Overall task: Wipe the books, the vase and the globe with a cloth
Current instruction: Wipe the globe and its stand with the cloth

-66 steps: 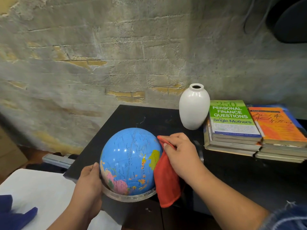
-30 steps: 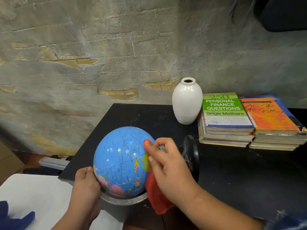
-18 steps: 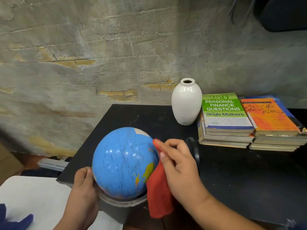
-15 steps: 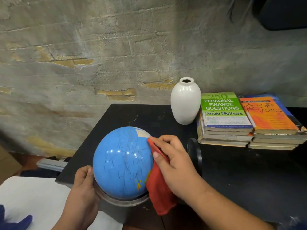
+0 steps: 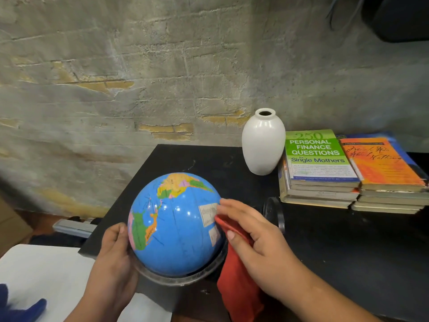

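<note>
- Globe [image 5: 176, 226], blue with coloured landmasses, is at about 6 o'clock in the view, by the near-left corner of the black bench [image 5: 336, 252], with a clear ring [image 5: 176, 279] round its underside.
- The left hand [image 5: 113, 259] grips the globe at its 8 o'clock side, fingers curled about the clear ring and thumb laid on the sphere.
- The right hand [image 5: 257, 240] pinches a red cloth [image 5: 239, 282] between thumb and curled fingers and holds it against the globe's 3 o'clock side; the loose part hangs toward 5 o'clock.
- The white vase [image 5: 263, 145] stands upright on the bench at 1 o'clock from the globe, well apart from it.
- The books [image 5: 348, 173] lie in two flat stacks at 2 o'clock, just beside the vase, one topped by a green cover and the other by an orange one.
- A rough brick wall [image 5: 116, 77] runs behind the bench at 12 o'clock.
- A white surface [image 5: 46, 270] at 8 o'clock carries blue fabric [image 5: 21, 307].
</note>
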Tool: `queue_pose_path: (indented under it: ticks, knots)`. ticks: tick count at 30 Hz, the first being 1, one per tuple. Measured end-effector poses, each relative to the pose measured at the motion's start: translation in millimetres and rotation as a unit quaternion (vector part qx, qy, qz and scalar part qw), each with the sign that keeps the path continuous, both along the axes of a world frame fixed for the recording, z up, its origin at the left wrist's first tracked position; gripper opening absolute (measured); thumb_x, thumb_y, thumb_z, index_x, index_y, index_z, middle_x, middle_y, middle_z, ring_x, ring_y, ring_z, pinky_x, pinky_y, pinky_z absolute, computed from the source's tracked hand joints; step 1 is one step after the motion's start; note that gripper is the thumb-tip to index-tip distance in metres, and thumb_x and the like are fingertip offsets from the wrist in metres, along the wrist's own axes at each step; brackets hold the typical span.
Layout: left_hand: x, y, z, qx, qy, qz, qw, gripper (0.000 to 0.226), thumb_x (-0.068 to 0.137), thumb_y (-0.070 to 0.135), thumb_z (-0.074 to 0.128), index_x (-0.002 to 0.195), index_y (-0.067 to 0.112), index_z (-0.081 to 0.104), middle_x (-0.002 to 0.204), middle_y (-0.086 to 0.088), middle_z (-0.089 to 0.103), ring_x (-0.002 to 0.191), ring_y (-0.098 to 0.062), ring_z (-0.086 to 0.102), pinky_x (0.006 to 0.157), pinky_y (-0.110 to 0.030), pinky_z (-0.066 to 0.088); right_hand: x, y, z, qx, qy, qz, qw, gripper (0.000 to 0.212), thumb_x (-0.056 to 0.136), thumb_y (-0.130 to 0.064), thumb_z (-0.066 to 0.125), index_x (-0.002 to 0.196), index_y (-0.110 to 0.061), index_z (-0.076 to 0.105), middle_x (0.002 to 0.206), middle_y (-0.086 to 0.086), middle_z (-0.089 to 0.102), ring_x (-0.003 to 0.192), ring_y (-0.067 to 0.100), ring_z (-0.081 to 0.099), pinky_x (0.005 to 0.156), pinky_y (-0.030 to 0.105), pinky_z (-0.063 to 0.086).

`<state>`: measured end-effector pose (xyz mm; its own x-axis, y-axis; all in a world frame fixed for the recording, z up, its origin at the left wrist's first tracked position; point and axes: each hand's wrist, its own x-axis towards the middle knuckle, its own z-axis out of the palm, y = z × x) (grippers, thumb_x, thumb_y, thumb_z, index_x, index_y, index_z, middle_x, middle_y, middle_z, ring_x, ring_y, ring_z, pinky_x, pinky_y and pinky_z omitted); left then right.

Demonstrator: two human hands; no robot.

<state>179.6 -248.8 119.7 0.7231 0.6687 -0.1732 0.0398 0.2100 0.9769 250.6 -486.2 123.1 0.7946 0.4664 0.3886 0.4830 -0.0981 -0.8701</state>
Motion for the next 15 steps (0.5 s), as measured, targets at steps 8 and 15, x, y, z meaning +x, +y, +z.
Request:
queue_pose_path:
  ticks: [8,15]
  knots:
    - [3.3,8.5,-7.1,-0.007,-0.015,0.004,1.000,0.018,0.103,0.028,0.040,0.088,0.025,0.051,0.084,-0.007,0.063,0.071,-0.014,0.064,0.056,-0.029,0.056,-5.6,-0.8,-0.5,0.018,0.023,-0.031,0.999,0.035,0.087,-0.009,0.057,0.116,-0.023,0.070,0.117,-0.016,0.064,0.117,0.003,0.058,0.099,0.012,0.040]
    - [6.4,1.6,4.2,0.029,-0.023,0.003,0.999,0.020,0.104,0.028,0.037,0.090,0.022,0.050,0.083,-0.004,0.061,0.071,-0.012,0.061,0.055,-0.028,0.054,3.0,6.5,10.5,0.039,0.063,-0.178,0.981,0.022,0.084,-0.024,0.061,0.105,-0.028,0.063,0.108,-0.021,0.052,0.107,-0.001,0.054,0.089,0.005,0.037]
